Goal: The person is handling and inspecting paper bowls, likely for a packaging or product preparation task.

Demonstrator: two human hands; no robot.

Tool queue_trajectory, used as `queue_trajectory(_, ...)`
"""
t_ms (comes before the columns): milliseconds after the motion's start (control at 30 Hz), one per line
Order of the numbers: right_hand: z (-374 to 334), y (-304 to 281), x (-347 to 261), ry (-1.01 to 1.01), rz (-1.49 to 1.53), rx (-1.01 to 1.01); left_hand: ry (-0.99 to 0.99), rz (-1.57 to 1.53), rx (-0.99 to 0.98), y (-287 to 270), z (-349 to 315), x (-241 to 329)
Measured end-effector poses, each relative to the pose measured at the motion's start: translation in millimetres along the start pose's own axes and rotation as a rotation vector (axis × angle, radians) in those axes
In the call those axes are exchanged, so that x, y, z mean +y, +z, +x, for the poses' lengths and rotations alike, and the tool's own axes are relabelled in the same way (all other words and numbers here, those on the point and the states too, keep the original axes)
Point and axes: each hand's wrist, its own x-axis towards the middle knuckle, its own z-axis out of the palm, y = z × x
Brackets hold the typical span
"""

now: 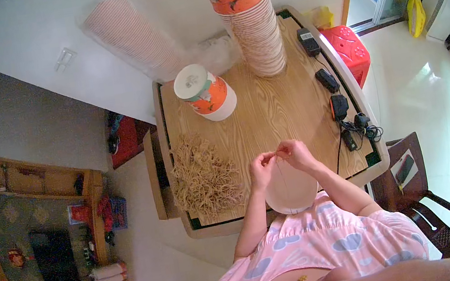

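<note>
My left hand (263,168) and my right hand (296,153) are raised close together over a white paper bowl (292,191) at the near edge of the wooden table (285,108). Both pinch a thin tan string (278,156) stretched between the fingertips. A heap of the same tan strings (204,174) lies on the table to the left of my hands. Further back stands a short upside-down stack of orange-and-white paper bowls (206,92), and behind it a tall stack of such bowls (251,21).
Black chargers and cables (344,113) lie along the table's right edge. A red plastic stool (348,51) stands right of the table, a dark wooden chair (421,192) at lower right. A sleeve of bowls in clear plastic (132,34) leans against the wall.
</note>
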Motion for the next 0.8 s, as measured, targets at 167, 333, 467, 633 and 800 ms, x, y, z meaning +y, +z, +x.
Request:
queue_trajectory(167, -2, 0, -1, -0.063, 0.021, 0.019, -0.093, -0.072, -0.001, 0, 1, -13)
queue_trajectory(333, -1, 2, 1, -0.192, -0.082, 0.031, -0.010, 0.149, 0.042, -1, 1, -16)
queue_trajectory(467, -2, -3, -2, -0.224, -0.083, 0.006, 0.252, 0.485, 0.130, 6, -1, 2)
queue_trajectory(633, -3, -6, -4, -0.075, 0.022, -0.032, -0.078, 0.081, 0.006, -1, 0, 13)
queue_trajectory(800, -1, -2, 1, -0.053, 0.037, -0.042, -0.146, -0.056, -0.113, -5, 4, 8)
